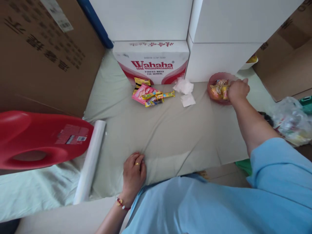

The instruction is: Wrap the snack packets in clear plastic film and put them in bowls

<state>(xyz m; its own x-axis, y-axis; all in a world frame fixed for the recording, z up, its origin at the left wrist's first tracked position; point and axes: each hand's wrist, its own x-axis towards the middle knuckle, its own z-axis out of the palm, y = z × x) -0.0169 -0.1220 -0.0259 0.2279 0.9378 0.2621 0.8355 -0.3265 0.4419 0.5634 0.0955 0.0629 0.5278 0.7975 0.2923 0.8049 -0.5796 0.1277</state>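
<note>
My left hand (pixel 135 169), with a gold ring, rests near the front edge of the cloth-covered table (pixel 170 139). Its fingers are loosely curled together with nothing visible in them. At the far right, my right hand (pixel 237 90) is closed at the right rim of a translucent pink bowl (pixel 211 92). Several wrapped snacks (pixel 220 90) lie in the bowl. What the right fingers grip is hidden behind the hand. Left of the bowl are white tissues (pixel 184 87). Farther left lie a pink snack packet (pixel 143 93), yellow packets (pixel 141 81) and slim yellow snack sticks (pixel 165 95).
A white and red Wahaha carton (pixel 152 61) stands behind the snacks, beside white cabinets (pixel 219 22). To the left are a large cardboard box (pixel 48 65), a red jug (pixel 44 136) and a white roll (pixel 90 162). Plastic bags (pixel 290 118) lie at right.
</note>
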